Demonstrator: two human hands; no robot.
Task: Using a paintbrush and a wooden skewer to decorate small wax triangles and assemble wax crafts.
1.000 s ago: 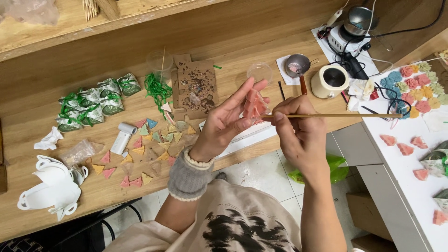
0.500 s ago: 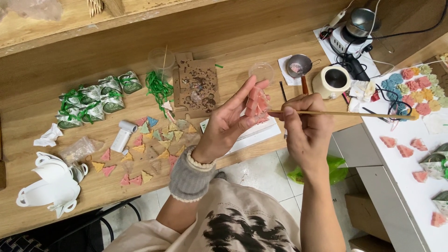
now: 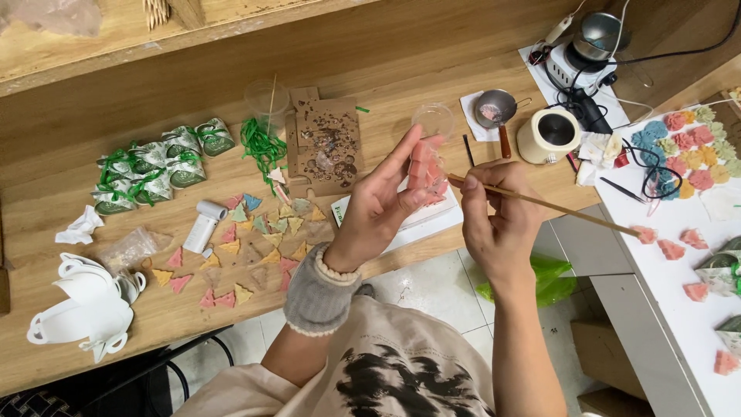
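The fingers of the left hand [image 3: 378,205] are extended upward and pinched on a small clear bag of pink pieces [image 3: 424,170], held above the near edge of the wooden counter [image 3: 108,309]. The fingers of the right hand [image 3: 494,220] are closed around a thin wooden stick [image 3: 556,207], whose near end meets the bag and whose far end points right toward the white counter [image 3: 656,301]. The left wrist carries a grey knitted cuff [image 3: 316,289]; both forearms rise from the lower frame edge, the left angled up and to the right, the right nearly vertical. Directly beneath the hands lies a white card [image 3: 432,220] on the wooden counter. To the left are scattered small coloured triangles [image 3: 247,247], a white tube [image 3: 202,225], green-ribboned pouches [image 3: 154,166], loose green ribbon [image 3: 262,143] and white plastic moulds [image 3: 85,305]. Behind the hands stand a brown cardboard sheet [image 3: 328,147] with dark spots, a clear cup [image 3: 432,120], a small metal ladle [image 3: 496,110] and a cream-coloured pot [image 3: 548,135]. The white counter at right carries pink pieces and coloured flower-shaped pieces [image 3: 691,150]. Tiled floor [image 3: 432,286] and a green bag [image 3: 548,282] show between the two counters.
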